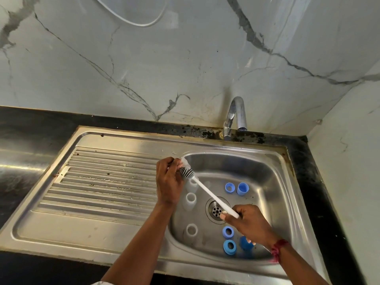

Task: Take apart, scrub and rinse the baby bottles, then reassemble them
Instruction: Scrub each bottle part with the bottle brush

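Our worry is the small pale piece, a teat as far as we can tell [185, 161]. The left grip [168, 179] pinches it up and to the left of the drain [217, 210], over the corner of the sink [267, 182]. It looks soft and wet, so a hard push from the brush [207, 191] could pop it out of the fingers and drop it among the loose parts.

The right grip [246, 222] is clenched round the far end of the handle, just right of the drain. Held that far back, the bristle head may wander and slip off.

That head meets the teat just beside the left fingertips. Three clear bottles [191, 199] stand left of the drain, apart from either grip. Blue rings and caps [229, 187] sit above-right and below-right of the drain.
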Demonstrator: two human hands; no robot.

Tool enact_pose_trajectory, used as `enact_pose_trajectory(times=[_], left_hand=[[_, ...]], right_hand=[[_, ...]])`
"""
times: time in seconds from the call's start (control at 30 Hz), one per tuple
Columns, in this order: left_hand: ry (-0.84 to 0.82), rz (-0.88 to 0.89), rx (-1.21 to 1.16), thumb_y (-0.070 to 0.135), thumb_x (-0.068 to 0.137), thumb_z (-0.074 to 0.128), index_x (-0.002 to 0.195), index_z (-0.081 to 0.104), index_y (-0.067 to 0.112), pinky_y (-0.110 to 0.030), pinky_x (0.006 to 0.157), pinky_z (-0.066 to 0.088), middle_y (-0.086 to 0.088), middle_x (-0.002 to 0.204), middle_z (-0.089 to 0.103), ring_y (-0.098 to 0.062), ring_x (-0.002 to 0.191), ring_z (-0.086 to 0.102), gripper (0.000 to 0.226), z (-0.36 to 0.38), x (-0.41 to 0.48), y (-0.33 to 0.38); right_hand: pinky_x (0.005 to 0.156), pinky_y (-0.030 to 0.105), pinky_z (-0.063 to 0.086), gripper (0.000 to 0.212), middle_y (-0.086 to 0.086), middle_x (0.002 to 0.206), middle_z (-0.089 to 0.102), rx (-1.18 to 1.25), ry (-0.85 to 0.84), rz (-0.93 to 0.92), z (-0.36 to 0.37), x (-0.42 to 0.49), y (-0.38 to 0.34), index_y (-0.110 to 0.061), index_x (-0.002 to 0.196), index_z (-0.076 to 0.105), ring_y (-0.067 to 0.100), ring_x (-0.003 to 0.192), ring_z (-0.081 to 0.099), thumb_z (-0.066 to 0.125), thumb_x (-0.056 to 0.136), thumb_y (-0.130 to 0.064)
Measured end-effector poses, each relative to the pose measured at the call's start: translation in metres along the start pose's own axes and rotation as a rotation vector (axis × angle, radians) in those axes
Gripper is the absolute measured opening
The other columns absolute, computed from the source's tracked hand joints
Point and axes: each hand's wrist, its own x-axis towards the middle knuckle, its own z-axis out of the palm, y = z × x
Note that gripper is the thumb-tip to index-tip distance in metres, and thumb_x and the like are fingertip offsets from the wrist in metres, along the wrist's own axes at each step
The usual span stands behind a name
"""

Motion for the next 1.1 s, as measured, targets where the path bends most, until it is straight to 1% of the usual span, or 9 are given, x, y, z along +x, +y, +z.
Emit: enact_pose_trajectory(times=[0.1, 0.2, 0.3, 0.43, 0.57, 0.7, 0.83, 0.97, 1.1], left_hand=[[0.002, 0.038, -0.019, 0.011, 0.086, 0.060, 0.109, 0.065, 0.008, -0.023, 0.080, 0.044, -0.005, 0.108, 0.053, -0.024, 0.095, 0.051, 0.024, -0.001, 0.002, -0.002], [-0.041, 0.085, 0.007, -0.007, 0.079, 0.062, 0.104, 0.072, 0.001, -0.026, 0.081, 0.045, -0.011, 0.105, 0.061, -0.026, 0.094, 0.054, 0.028, -0.002, 0.007, -0.010], [-0.116, 0.123, 0.043, -0.010, 0.078, 0.059, 0.102, 0.074, -0.003, -0.032, 0.082, 0.051, -0.017, 0.103, 0.068, -0.031, 0.094, 0.060, 0.029, -0.008, 0.011, -0.016], [-0.142, 0.181, 0.063, 0.005, 0.090, 0.052, 0.101, 0.074, -0.005, -0.038, 0.078, 0.055, -0.018, 0.100, 0.071, -0.034, 0.088, 0.065, 0.027, -0.015, 0.013, -0.017], [-0.151, 0.192, 0.047, 0.020, 0.105, 0.040, 0.101, 0.075, -0.006, -0.038, 0.076, 0.058, -0.018, 0.100, 0.071, -0.034, 0.087, 0.067, 0.043, -0.020, 0.014, -0.017], [-0.214, 0.192, 0.035, 0.002, 0.090, 0.058, 0.100, 0.075, -0.004, -0.033, 0.080, 0.056, -0.017, 0.103, 0.071, -0.026, 0.091, 0.065, 0.021, -0.020, 0.014, -0.023], [-0.351, 0.190, 0.005, -0.020, 0.073, 0.071, 0.098, 0.075, -0.001, -0.021, 0.081, 0.052, -0.013, 0.102, 0.070, -0.022, 0.086, 0.068, 0.032, -0.024, 0.017, -0.031], [-0.367, 0.066, 0.033, -0.018, 0.073, 0.071, 0.097, 0.076, 0.000, -0.012, 0.081, 0.045, -0.012, 0.096, 0.072, -0.022, 0.080, 0.068, 0.030, -0.028, 0.011, -0.031], [-0.351, -0.348, 0.018, 0.002, 0.085, 0.072, 0.102, 0.077, 0.005, -0.006, 0.079, 0.034, -0.009, 0.102, 0.074, -0.021, 0.087, 0.068, 0.018, -0.018, 0.009, -0.012]], right_hand=[[0.039, 0.012, 0.031, 0.045, -0.006, 0.041, 0.040, -0.035, -0.032, 0.003, 0.000, 0.002, 0.004, -0.016, 0.055, 0.048, 0.008, 0.035, 0.040, 0.069, 0.091, -0.033], [0.044, 0.017, 0.032, 0.052, -0.005, 0.043, 0.036, -0.066, -0.026, -0.034, -0.004, 0.004, 0.007, -0.017, 0.052, 0.041, 0.009, 0.038, 0.034, 0.067, 0.091, -0.039], [0.046, 0.021, 0.035, 0.052, -0.005, 0.044, 0.039, -0.043, -0.068, -0.008, -0.010, 0.005, 0.008, -0.016, 0.052, 0.044, 0.009, 0.040, 0.035, 0.066, 0.091, -0.043], [0.044, 0.019, 0.037, 0.050, -0.003, 0.042, 0.044, -0.005, -0.122, 0.020, -0.014, 0.005, 0.003, -0.013, 0.055, 0.050, 0.009, 0.036, 0.039, 0.064, 0.093, -0.042], [0.043, 0.016, 0.033, 0.051, -0.002, 0.044, 0.042, 0.014, -0.141, 0.027, -0.015, 0.003, 0.002, -0.014, 0.053, 0.046, 0.008, 0.037, 0.035, 0.062, 0.094, -0.040], [0.040, 0.015, 0.028, 0.050, -0.001, 0.047, 0.036, -0.018, -0.159, 0.014, -0.017, 0.002, 0.002, -0.010, 0.058, 0.046, 0.008, 0.037, 0.028, 0.061, 0.096, -0.038], [0.040, 0.021, 0.029, 0.048, 0.004, 0.051, 0.040, 0.050, -0.096, 0.039, -0.026, 0.000, 0.006, -0.014, 0.057, 0.048, 0.012, 0.040, 0.031, 0.061, 0.094, -0.042], [0.044, 0.022, 0.032, 0.047, -0.002, 0.049, 0.036, -0.018, -0.041, 0.017, -0.041, 0.010, 0.005, -0.014, 0.059, 0.045, 0.011, 0.043, 0.033, 0.061, 0.095, -0.040], [0.050, 0.027, 0.033, 0.047, -0.001, 0.053, 0.042, -0.030, -0.077, 0.022, -0.026, 0.010, 0.011, -0.017, 0.057, 0.045, 0.014, 0.049, 0.035, 0.061, 0.095, -0.040]])
